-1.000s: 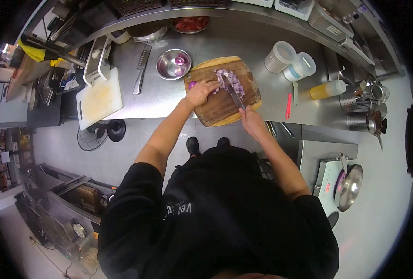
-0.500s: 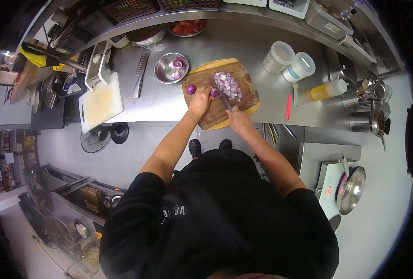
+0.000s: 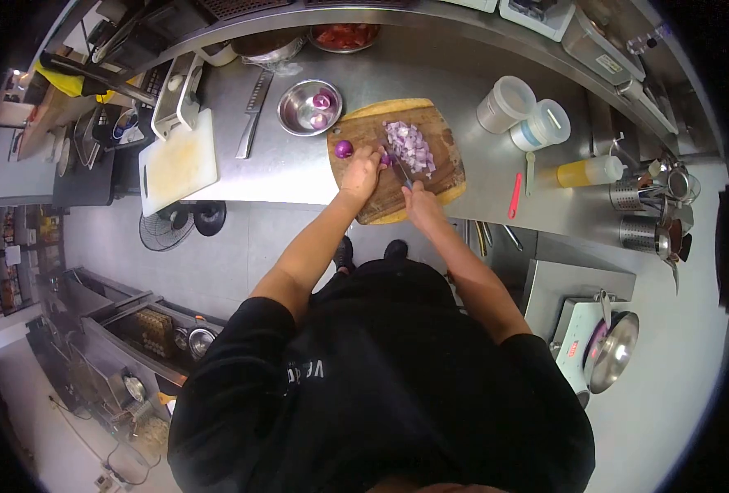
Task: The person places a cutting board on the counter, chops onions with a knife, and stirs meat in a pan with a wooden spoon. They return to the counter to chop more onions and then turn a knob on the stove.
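Note:
On the wooden cutting board (image 3: 397,201) my left hand (image 3: 361,174) is closed over a piece of red onion (image 3: 386,159), pressing it to the wood. My right hand (image 3: 422,204) grips a knife (image 3: 404,175) by its handle; the blade lies right beside that onion piece. A pile of chopped red onion (image 3: 410,148) covers the board's upper middle. Left of my fingers sits another purple onion piece (image 3: 344,149). Beyond the board's upper left corner, a steel bowl (image 3: 289,117) contains peeled red onion pieces (image 3: 321,110).
A second knife (image 3: 253,113) and a white cutting board (image 3: 197,172) lie to the left. On the right stand two plastic tubs (image 3: 506,105), a yellow squeeze bottle (image 3: 588,172), a red-handled utensil (image 3: 515,195) and steel utensil holders (image 3: 639,233). A pan (image 3: 613,353) rests at lower right.
The whole view has shifted slightly, so the board appears a little further right and up. Both hands stay at the onion piece, the knife still beside it.

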Tool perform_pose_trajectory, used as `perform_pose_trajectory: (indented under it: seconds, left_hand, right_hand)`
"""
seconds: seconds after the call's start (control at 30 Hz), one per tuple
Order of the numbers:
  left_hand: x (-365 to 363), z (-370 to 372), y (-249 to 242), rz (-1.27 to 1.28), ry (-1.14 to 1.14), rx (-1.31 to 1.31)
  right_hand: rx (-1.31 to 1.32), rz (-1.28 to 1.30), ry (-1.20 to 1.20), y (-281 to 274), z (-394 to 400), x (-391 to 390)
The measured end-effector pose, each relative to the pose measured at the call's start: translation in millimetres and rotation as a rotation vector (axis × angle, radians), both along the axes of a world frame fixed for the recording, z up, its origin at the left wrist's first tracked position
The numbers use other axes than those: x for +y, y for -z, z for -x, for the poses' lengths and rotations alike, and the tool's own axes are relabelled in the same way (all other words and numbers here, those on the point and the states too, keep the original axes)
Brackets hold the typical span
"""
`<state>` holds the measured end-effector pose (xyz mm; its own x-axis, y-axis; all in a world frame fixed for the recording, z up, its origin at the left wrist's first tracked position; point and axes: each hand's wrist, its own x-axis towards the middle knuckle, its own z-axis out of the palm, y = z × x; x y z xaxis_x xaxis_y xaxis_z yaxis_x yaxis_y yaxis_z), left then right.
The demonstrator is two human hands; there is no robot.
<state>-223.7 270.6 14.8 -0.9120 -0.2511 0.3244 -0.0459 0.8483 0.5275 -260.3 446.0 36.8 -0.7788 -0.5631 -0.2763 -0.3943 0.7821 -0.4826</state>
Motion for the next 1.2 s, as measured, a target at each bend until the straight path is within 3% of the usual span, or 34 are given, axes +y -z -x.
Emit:
perform_pose_trajectory:
  seconds: [0.27, 0.37, 0.47, 0.63, 0.8, 1.2]
  left_hand:
    - [1, 5, 9, 0.014, -0.022, 0.056]
    - [0, 3, 5, 0.002, -0.015, 0.046]
    - [0, 2, 0, -0.020, 0.008, -0.151]
    - [-1, 1, -3, 0.007, 0.000, -0.128]
    - [-2, 6, 8, -0.023, -0.012, -0.043]
    - [-2, 11, 14, -0.040, -0.003, 0.005]
  right_hand:
    - [-0.004, -0.027, -0.021, -40, -7, 16]
    - [-0.019, -0.034, -0.002, -36, -12, 10]
    - [-0.042, -0.011, 0.019, -7, -14, 3]
    - [-0.011, 0.042, 0.007, 6, -1, 3]
    - [0.008, -0.017, -0.003, -32, 2, 12]
    - [-0.044, -0.004, 0.021, -35, -11, 9]
